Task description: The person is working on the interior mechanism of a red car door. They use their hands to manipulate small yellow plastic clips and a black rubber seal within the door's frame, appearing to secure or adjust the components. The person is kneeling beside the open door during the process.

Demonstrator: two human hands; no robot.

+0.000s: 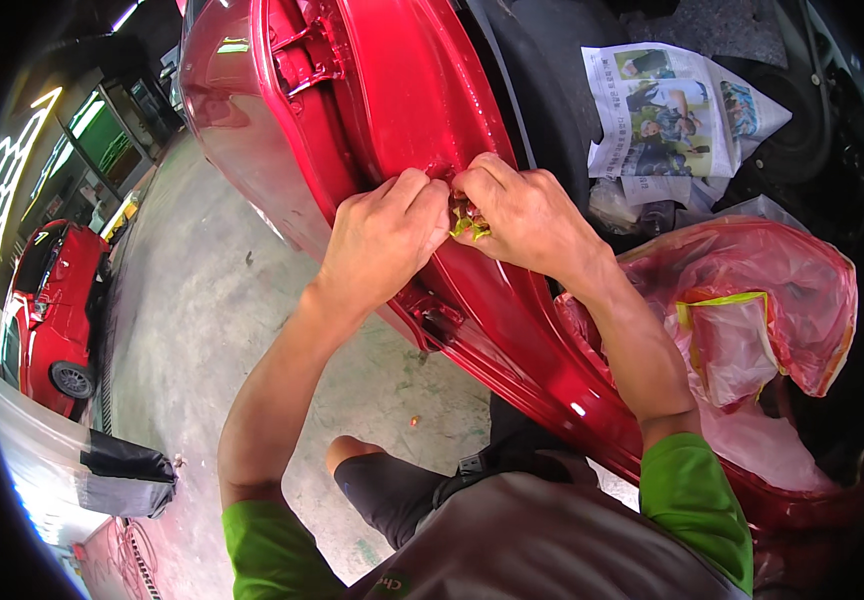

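Note:
Side by side over the glossy red car body (422, 90), my left hand (390, 228) and my right hand (527, 212) are both closed, knuckles up and nearly touching. Between them sticks out a crumpled wad of yellow masking tape (467, 222) with red paint on it. The right hand's fingers pinch the wad. My left fingers curl against its left side, and the fingertips are hidden. Right below the hands runs the red painted door frame (512, 310).
Red-tinted plastic film (752, 260) edged with yellow tape lies bunched at the right. A newspaper sheet (662, 115) covers part of the dark interior. A red panel (237, 110) with a metal latch stands left of the frame. Another red car (57, 310) is parked far left on the concrete floor (202, 290).

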